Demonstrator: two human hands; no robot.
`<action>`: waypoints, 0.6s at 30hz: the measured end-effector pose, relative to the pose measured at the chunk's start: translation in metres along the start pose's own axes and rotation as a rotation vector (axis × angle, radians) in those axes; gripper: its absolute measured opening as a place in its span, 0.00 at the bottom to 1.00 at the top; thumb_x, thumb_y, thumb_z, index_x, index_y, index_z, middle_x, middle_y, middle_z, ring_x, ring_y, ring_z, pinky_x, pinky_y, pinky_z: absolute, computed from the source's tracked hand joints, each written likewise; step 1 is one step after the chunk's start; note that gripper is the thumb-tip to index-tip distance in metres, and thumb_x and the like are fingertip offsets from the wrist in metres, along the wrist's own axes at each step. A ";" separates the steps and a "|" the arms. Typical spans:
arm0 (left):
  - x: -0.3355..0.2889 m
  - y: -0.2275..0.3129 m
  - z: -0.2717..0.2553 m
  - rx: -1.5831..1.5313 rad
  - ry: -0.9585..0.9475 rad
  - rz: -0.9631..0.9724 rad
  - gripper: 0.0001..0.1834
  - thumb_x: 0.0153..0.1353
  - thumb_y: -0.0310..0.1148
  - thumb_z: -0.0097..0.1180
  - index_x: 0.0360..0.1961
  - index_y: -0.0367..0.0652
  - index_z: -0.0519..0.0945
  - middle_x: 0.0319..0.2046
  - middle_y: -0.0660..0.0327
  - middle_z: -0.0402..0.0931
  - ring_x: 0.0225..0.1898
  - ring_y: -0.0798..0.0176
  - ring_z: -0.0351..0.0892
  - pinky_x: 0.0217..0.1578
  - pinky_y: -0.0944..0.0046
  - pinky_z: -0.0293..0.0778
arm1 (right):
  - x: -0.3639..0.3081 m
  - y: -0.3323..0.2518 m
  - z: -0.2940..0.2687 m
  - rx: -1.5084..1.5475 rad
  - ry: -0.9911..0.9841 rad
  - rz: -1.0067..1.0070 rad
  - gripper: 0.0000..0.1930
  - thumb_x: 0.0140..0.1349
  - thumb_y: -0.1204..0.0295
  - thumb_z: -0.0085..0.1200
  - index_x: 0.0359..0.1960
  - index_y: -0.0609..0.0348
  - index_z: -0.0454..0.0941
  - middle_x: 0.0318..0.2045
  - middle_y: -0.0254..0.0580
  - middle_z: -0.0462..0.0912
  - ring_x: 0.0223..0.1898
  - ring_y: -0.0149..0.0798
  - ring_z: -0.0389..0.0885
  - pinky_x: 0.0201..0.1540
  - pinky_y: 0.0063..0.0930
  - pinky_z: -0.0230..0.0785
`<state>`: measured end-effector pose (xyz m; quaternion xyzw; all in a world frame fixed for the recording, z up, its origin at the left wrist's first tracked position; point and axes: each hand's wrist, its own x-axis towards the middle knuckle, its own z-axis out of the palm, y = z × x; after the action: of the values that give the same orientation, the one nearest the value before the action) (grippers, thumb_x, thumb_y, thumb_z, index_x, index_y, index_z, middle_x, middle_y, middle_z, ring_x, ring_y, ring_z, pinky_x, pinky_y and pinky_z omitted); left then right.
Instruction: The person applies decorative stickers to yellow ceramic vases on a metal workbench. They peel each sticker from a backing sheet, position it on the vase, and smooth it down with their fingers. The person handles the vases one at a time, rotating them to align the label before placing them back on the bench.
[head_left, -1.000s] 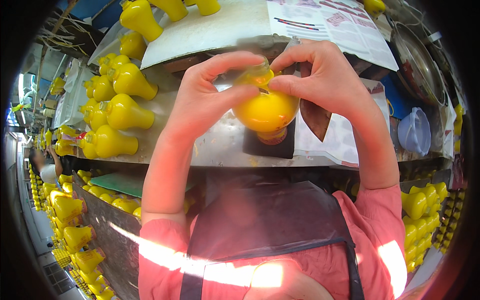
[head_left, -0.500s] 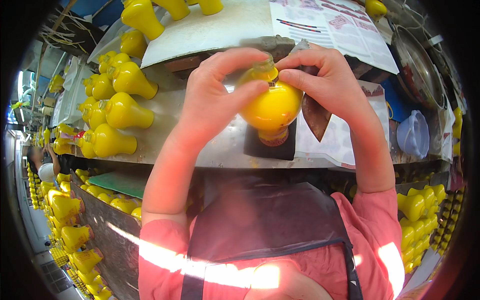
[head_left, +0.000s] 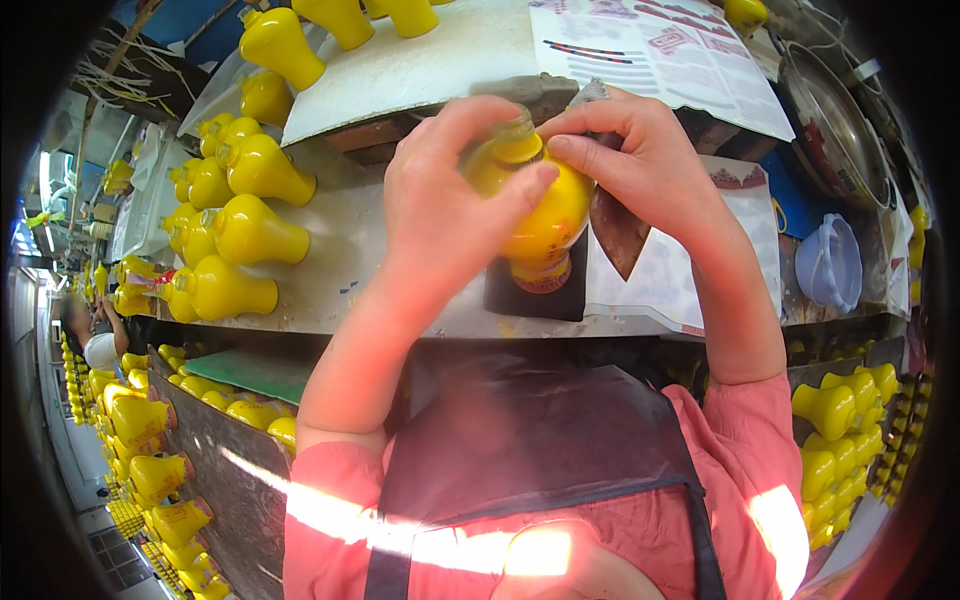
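A glossy yellow bottle (head_left: pixel 545 235) with a bare glass neck stands tilted on a dark pad (head_left: pixel 500 292). My left hand (head_left: pixel 440 180) is closed round its neck and shoulder, thumb across the front. Against the far right side of the neck, the thumb and forefinger of my right hand (head_left: pixel 625 150) are pinched together beside a thin dark line on the bottle. Whatever lies between those fingertips is too small to make out. A brown, pointed blade-like tool (head_left: pixel 618 235) sticks out below my right palm, and a grey end shows above the knuckles.
Several yellow bottles (head_left: pixel 250 228) lie or stand on the left of the bench. A raised white board (head_left: pixel 440 70) carries a printed sheet (head_left: pixel 640 60) with thin dark strips. On the right are a lilac basket (head_left: pixel 830 262) and a metal pan (head_left: pixel 835 120). A person (head_left: pixel 100 345) works far left.
Both hands have shifted slightly; the right hand and the pointed tool moved a little left. The bottle has turned or tilted slightly, and my left thumb reaches further across its front.
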<state>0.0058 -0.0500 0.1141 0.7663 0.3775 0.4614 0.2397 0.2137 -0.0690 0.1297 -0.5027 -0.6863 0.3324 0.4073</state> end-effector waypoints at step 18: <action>0.007 -0.008 -0.016 -0.177 -0.121 -0.047 0.21 0.59 0.27 0.65 0.55 0.40 0.83 0.49 0.55 0.86 0.52 0.59 0.85 0.57 0.61 0.76 | 0.004 -0.016 -0.001 -0.079 0.041 0.068 0.15 0.60 0.65 0.63 0.39 0.66 0.88 0.29 0.48 0.87 0.29 0.40 0.88 0.36 0.31 0.79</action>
<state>-0.0090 -0.0392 0.1189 0.7596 0.3380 0.4400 0.3395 0.2069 -0.0692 0.1450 -0.5479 -0.6731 0.3082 0.3895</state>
